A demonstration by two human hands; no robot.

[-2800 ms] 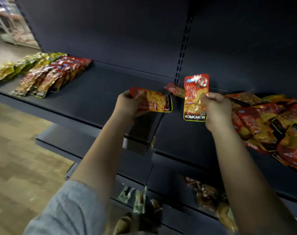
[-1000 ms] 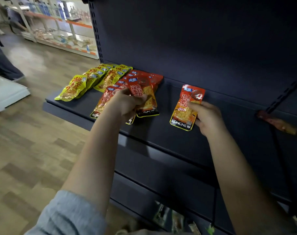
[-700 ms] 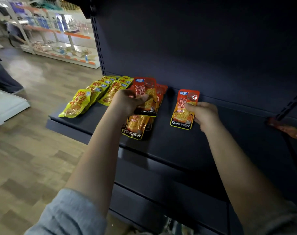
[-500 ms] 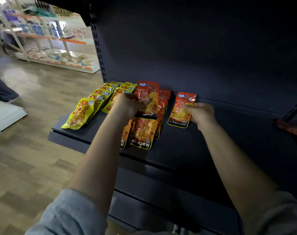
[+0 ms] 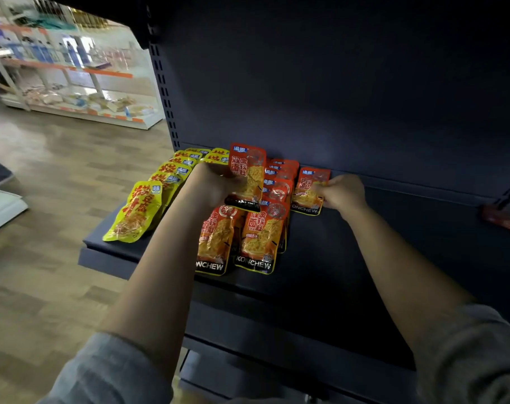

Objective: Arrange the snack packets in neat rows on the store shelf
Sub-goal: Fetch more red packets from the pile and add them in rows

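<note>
Reaching up from the near edge, two grey sleeves [image 5: 111, 371] give way to bare forearms that stretch toward a dark store shelf [image 5: 349, 258]. On the near part of the shelf deck, two red-and-orange packets [image 5: 239, 240] lie side by side, flat, their black KONCHEW bands toward the front lip. To their left a yellow packet [image 5: 137, 212] lies at the near end of a yellow row [image 5: 178, 170] that runs overlapped toward the back panel.

Farther in, the left hand [image 5: 213, 185] grips a red packet [image 5: 248, 177] by its left edge, fingers curled round it, holding it tilted up above the red rows. Just right of it, more red packets [image 5: 280, 182] lie overlapped, one behind the other, toward the back. Right of that row, the right hand [image 5: 342, 192] pinches a second red packet [image 5: 309, 191] by its right side, thumb and fingers closed on it; whether its lower edge touches the shelf deck cannot be told. The two held packets are close together, with the overlapped row between them.

At the far right edge, a blurred reddish packet [image 5: 501, 220] lies alone, well apart from the rows. Behind everything stands the dark back panel [image 5: 335, 97] with a slotted upright [image 5: 160, 77] at its left. Beyond that, across a wooden floor [image 5: 44, 199], a white shelving unit [image 5: 73, 83] holds blurred goods.
</note>
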